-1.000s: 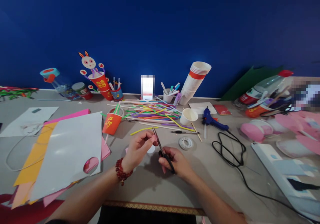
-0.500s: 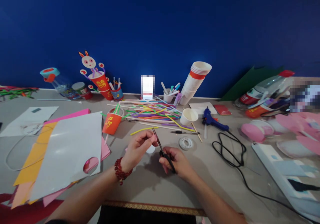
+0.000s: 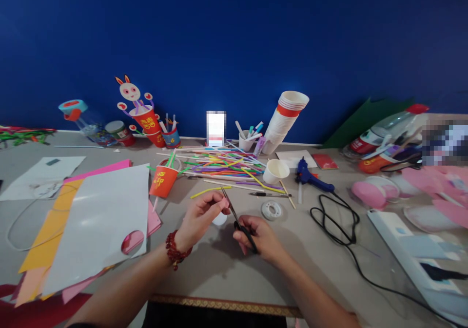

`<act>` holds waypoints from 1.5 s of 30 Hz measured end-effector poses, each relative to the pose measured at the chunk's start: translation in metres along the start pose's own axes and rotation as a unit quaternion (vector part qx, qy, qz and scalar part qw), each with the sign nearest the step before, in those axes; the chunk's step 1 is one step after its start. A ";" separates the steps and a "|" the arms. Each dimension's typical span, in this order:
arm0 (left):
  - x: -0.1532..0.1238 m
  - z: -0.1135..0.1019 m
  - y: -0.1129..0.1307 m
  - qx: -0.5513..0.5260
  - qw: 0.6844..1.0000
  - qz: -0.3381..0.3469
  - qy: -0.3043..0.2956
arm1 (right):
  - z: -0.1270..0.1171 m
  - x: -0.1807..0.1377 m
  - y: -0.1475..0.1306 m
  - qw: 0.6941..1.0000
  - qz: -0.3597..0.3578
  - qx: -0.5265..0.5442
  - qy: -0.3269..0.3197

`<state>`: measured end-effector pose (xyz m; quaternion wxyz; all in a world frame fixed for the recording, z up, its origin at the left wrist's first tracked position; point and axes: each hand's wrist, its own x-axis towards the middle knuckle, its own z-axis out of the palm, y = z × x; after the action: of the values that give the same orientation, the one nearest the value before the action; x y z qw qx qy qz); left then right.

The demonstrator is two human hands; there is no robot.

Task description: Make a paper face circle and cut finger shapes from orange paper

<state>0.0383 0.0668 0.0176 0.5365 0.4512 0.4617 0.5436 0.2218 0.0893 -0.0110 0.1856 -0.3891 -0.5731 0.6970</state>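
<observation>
Left hand [image 3: 197, 218]: grip pinching the pink paper [image 3: 225, 204] between thumb and fingers, above the table [image 3: 219, 274]. Right hand [image 3: 266, 240]: grip wrapped round the scissors' [image 3: 237, 221] handles, blades alongside the paper. Fingertips cover much of the paper; blade contact cannot be confirmed. White disc [image 3: 220, 220] partly hidden behind the left hand.

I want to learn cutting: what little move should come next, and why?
Maybe gently squeeze the scissors for one small snip, because the right hand holds them and the left hand pinches the pink piece close to their blades.
</observation>
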 end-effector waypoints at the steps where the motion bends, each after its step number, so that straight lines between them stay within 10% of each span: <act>1: 0.000 -0.001 0.000 -0.003 1.000 0.005 -0.003 | 0.000 0.000 0.000 1.000 0.001 -0.001 0.000; 45: 0.004 -0.008 0.002 0.018 0.996 0.084 -0.002 | -0.003 -0.001 -0.004 1.000 0.014 -0.012 -0.005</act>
<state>0.0302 0.0711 0.0184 0.4820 0.4989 0.4308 0.5773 0.2239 0.0920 -0.0074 0.1682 -0.3958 -0.5768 0.6946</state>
